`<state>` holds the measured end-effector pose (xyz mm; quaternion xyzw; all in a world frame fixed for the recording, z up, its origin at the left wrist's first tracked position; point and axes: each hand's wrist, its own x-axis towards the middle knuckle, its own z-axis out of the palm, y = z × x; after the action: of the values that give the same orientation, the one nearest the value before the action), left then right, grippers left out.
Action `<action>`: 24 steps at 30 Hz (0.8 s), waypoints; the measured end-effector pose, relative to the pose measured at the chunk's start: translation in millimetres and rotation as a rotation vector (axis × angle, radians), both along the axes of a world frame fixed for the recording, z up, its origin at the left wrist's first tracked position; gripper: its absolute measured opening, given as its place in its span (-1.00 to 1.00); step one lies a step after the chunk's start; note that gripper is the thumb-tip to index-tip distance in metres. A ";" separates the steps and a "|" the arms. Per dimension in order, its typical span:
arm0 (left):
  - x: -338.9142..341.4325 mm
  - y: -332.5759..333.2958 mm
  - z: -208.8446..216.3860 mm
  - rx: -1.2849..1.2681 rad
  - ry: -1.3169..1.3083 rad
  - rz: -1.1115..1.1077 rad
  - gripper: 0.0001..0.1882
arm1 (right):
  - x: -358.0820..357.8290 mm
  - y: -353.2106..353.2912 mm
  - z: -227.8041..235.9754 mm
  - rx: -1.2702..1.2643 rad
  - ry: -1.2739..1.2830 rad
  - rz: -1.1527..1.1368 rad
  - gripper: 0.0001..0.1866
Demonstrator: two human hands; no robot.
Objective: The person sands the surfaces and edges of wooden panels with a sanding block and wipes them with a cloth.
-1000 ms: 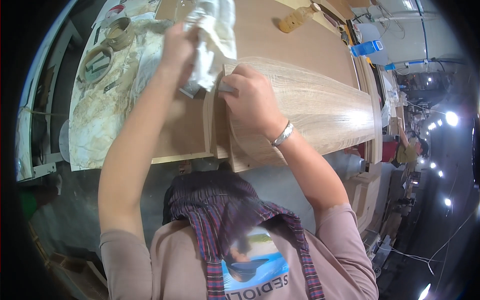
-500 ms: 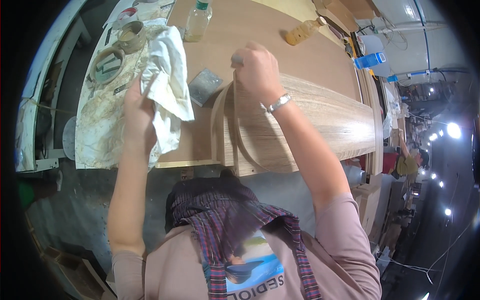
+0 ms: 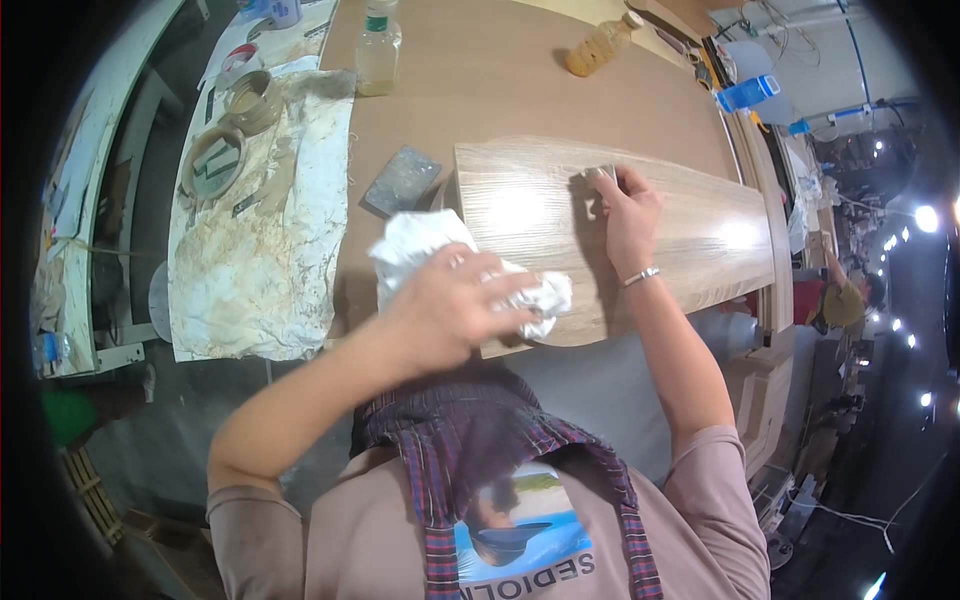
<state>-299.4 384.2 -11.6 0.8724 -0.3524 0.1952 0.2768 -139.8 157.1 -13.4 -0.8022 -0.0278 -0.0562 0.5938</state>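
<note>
A crumpled white cloth [image 3: 420, 238] is bunched under my left hand [image 3: 452, 305], whose fingers curl over it. The cloth lies across the near left end of a light wood-grain panel [image 3: 535, 200]. My right hand [image 3: 632, 215] is closed above the middle of the same panel, fingertips close to its surface. A small greyish thing shows at those fingertips, too little of it to name. Left of the panel, beyond the cloth, a flat grey rectangular plate [image 3: 403, 181] rests on the brown tabletop [image 3: 480, 75].
On the left a stained white sheet [image 3: 255, 280] carries a round dish with flat pieces [image 3: 213, 165] and a roll-shaped container [image 3: 253, 103]. A clear bottle [image 3: 378, 60] stands at the back; a bottle of yellowish liquid [image 3: 600, 48] lies farther right. A blue bottle [image 3: 748, 94] is at the right edge.
My left hand has carried the cloth rightward from over the stained sheet onto the panel's near left end. My right hand has moved right and slightly nearer, from the panel's left end to its middle.
</note>
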 end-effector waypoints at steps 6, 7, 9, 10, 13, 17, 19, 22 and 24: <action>99.7 114.6 4.6 0.051 -0.231 0.599 -0.67 | -5.0 3.6 1.1 0.053 -0.026 0.043 -0.81; 101.7 106.1 9.3 0.058 -0.235 0.586 -0.67 | -3.2 0.8 0.6 0.062 -0.027 0.031 -0.81; 89.4 74.6 17.4 0.033 -0.210 0.381 -0.68 | -3.2 -1.9 2.2 0.066 0.020 0.046 -0.86; 75.4 58.7 6.3 0.126 -0.078 0.265 -0.69 | -3.9 -3.9 2.3 0.074 0.021 0.039 -0.86; 44.0 65.7 4.2 0.048 0.107 0.193 -0.67 | -3.4 -4.4 5.0 0.098 -0.011 0.030 -0.83; 39.3 121.3 4.8 0.068 0.116 0.530 -0.66 | -6.8 0.1 9.8 0.116 0.018 0.031 -0.83; 37.4 78.5 28.4 -0.059 0.022 0.467 -0.64 | -6.9 -5.3 8.3 0.138 0.019 0.010 -0.82; 44.2 25.7 23.4 0.050 0.076 0.207 -0.60 | -5.9 -5.6 8.9 0.116 0.023 0.022 -0.83; 69.5 28.8 7.3 0.066 0.106 0.312 -0.61 | -7.7 -6.1 8.2 0.174 0.045 0.053 -0.83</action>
<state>-229.9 413.1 -4.3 0.9342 -0.2038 0.1777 0.2326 -147.5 151.1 -5.2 -0.7475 -0.0310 -0.0246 0.6631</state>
